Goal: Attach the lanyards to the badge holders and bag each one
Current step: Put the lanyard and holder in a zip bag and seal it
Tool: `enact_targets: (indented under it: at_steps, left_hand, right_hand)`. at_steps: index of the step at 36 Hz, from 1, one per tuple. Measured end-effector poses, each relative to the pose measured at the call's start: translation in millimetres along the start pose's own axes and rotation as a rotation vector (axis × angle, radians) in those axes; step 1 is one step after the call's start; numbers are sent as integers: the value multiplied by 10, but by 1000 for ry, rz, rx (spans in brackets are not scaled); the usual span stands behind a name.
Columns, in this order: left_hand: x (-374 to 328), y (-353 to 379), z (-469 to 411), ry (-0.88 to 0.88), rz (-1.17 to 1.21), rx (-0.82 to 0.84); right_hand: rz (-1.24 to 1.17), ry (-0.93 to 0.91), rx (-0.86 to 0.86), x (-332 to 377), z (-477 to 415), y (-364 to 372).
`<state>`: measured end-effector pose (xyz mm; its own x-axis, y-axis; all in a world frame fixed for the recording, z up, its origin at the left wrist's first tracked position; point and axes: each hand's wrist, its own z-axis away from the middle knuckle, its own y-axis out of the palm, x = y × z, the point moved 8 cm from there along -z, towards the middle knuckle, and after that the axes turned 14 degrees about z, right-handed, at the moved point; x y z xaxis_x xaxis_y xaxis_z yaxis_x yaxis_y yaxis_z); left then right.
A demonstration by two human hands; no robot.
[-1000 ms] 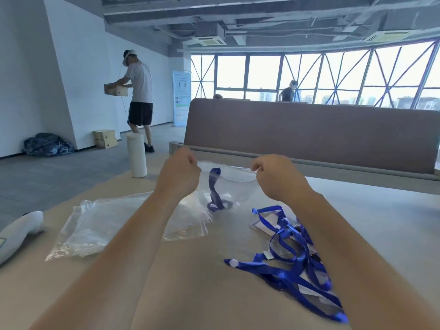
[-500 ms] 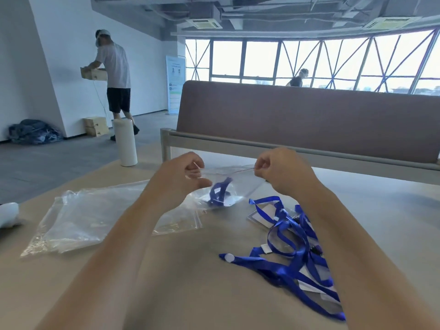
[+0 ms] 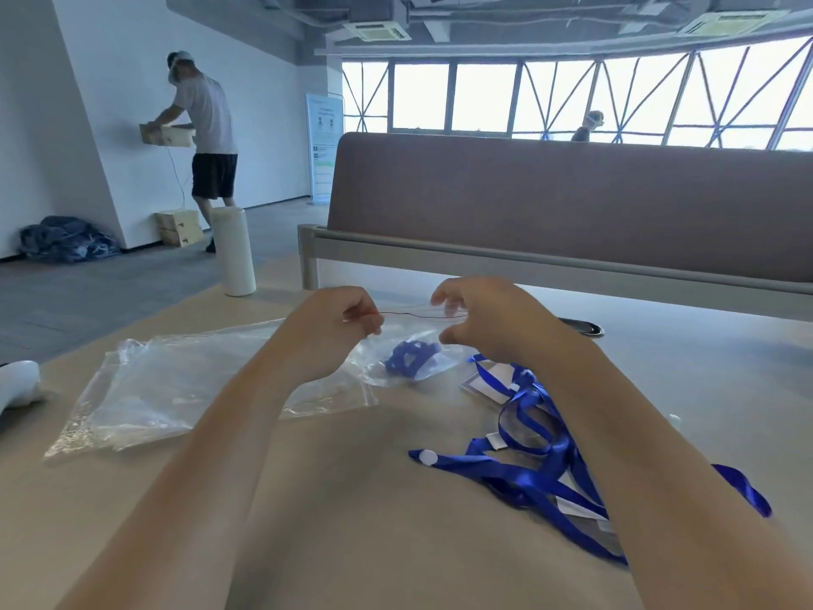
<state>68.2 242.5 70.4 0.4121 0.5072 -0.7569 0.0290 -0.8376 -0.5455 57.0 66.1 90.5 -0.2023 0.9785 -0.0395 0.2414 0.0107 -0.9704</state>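
Item: small clear zip-seal plastic bag [image 3: 407, 341] holding a bundled blue ribbon lanyard [image 3: 411, 359], centre frame, raised over the beige worktop [image 3: 352, 499]. Mouth upward; long axis along the red seal line, left to right. The left hand [image 3: 334, 332] pinches the seal's left end with closed fingers and the right hand [image 3: 488, 323] curls at the right end, its grip indiscernible; the bag is likely stretched taut for sealing.

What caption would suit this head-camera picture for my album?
Left hand and right hand hold a small clear bag by its top edge, a blue lanyard inside, more lanyards beside.
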Motion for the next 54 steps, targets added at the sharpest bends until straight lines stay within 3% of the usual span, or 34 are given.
enact_targets:
  at_steps: [8,13,20,26,32,42,54]
  left_hand:
    - [-41,-60,8,17,120,-84]
    - [-39,1,12,-3,327,-18]
    - [18,81,27,-78,347,55]
    - [-4,82,18,-4,232,4]
    - [9,36,3,-22,314,-68]
    - [29,82,1,-49,500,-48]
    - [3,71,5,-30,457,-79]
  right_hand:
    - [65,23,-16,-50,-43,-25]
    - [12,41,33,-99,-37,-14]
    - [86,50,26,-105,-53,-10]
    - [-79,-62,-32,188,-34,-4]
    - [-112,-65,-38,166,-26,-31]
    - [-155,-35,-100,122,-17,-71]
    - [-132,-43,-111,161,-67,-28]
